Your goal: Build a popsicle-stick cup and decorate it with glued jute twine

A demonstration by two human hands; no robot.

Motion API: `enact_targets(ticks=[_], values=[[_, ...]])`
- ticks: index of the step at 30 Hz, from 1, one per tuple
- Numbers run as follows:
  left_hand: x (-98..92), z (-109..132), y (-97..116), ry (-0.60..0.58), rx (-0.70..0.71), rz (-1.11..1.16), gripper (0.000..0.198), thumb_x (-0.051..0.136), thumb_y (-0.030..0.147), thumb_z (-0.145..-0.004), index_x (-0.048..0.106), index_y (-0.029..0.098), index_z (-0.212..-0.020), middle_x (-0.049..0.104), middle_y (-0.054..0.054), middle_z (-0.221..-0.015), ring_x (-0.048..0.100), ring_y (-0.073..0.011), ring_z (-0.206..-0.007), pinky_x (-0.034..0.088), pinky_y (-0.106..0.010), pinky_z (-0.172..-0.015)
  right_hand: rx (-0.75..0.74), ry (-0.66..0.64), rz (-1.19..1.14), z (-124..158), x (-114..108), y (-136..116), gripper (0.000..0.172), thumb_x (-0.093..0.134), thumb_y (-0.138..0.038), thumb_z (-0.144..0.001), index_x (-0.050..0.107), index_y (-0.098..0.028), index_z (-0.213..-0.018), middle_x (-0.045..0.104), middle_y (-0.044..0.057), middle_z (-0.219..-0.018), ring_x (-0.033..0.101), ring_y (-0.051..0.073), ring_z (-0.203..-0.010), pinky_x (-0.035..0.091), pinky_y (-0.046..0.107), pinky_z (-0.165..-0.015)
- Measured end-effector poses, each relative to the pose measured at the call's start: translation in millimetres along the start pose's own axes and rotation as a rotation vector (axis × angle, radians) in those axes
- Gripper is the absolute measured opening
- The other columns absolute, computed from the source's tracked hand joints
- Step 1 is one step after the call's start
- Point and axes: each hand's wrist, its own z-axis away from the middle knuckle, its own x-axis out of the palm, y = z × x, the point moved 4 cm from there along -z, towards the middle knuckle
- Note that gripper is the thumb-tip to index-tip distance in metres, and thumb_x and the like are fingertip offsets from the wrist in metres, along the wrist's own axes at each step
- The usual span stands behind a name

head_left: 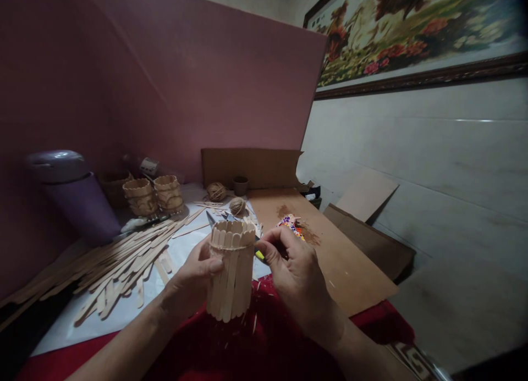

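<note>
A cup made of upright wooden craft sticks (231, 285) is held over the red cloth, its rounded stick ends forming the rim. My left hand (197, 268) grips it from the left side, thumb on the front and fingers hidden behind. A thin strand of twine (231, 249) circles the cup below the rim. At the cup's right, my right hand (295, 265) is pinched, thumb against forefinger, on the twine where it leaves the cup; the strand between the fingertips is mostly hidden. Behind this hand shows a yellow and dark tool (260, 255), partly covered.
Loose craft sticks (136, 260) spread over white paper at left. Two finished stick cups (168, 194), a purple container (80, 205) and twine balls (237, 206) stand behind. A brown board (342, 254) lies right, with a patterned glue gun-like object (291, 222). Cardboard leans by the wall.
</note>
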Motion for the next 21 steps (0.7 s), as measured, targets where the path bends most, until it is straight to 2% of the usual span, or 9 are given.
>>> enact_targets(ticks=[6,11,16,19,21], values=[[1.9,2.1,1.5,-0.050,-0.017,0.023,0.045,0.076,0.031,-0.067,0.070,0.016,-0.109,0.073,-0.009,-0.097,0.065,-0.0225,-0.081,0.052,-0.030,-0.072,0.032,0.009,-0.035,-0.2,3.5,-2.3,0.014,0.051,-0.017,-0.091,0.056,-0.018,-0.079,0.059,0.000,-0.072,0.053,0.013,-0.066,0.039,0.026,-0.058],[2.3,4.0,3.5,-0.061,-0.074,0.107,0.042,0.078,0.029,-0.065,0.072,0.015,-0.105,0.075,-0.007,-0.089,0.067,-0.0220,-0.076,0.053,-0.031,-0.074,0.119,0.012,-0.252,-0.2,14.0,1.3,0.017,0.053,-0.027,-0.092,0.054,-0.019,-0.077,0.056,-0.002,-0.067,0.050,0.010,-0.059,0.040,0.022,-0.052],[-3.6,2.6,3.6,-0.010,-0.080,0.114,0.038,0.077,0.031,-0.067,0.072,0.016,-0.102,0.076,-0.007,-0.089,0.069,-0.0240,-0.081,0.052,-0.031,-0.074,0.145,0.024,-0.324,1.8,18.7,0.4,0.017,0.053,-0.030,-0.093,0.055,-0.019,-0.080,0.057,-0.002,-0.069,0.053,0.010,-0.062,0.042,0.022,-0.054],[-2.4,0.9,7.3,0.013,-0.035,0.104,0.037,0.076,0.029,-0.068,0.071,0.017,-0.103,0.075,-0.007,-0.088,0.068,-0.0270,-0.088,0.051,-0.033,-0.080,0.140,0.037,-0.300,2.9,18.5,-1.3,0.017,0.054,-0.031,-0.093,0.055,-0.019,-0.080,0.058,-0.002,-0.070,0.054,0.011,-0.062,0.043,0.022,-0.054],[1.1,0.0,10.8,0.034,0.004,0.096,0.035,0.075,0.027,-0.070,0.071,0.018,-0.103,0.075,-0.006,-0.089,0.068,-0.0258,-0.090,0.050,-0.032,-0.081,0.125,0.059,-0.265,3.1,18.3,-2.7,0.016,0.054,-0.030,-0.093,0.056,-0.019,-0.081,0.059,-0.001,-0.070,0.055,0.011,-0.062,0.043,0.023,-0.055]])
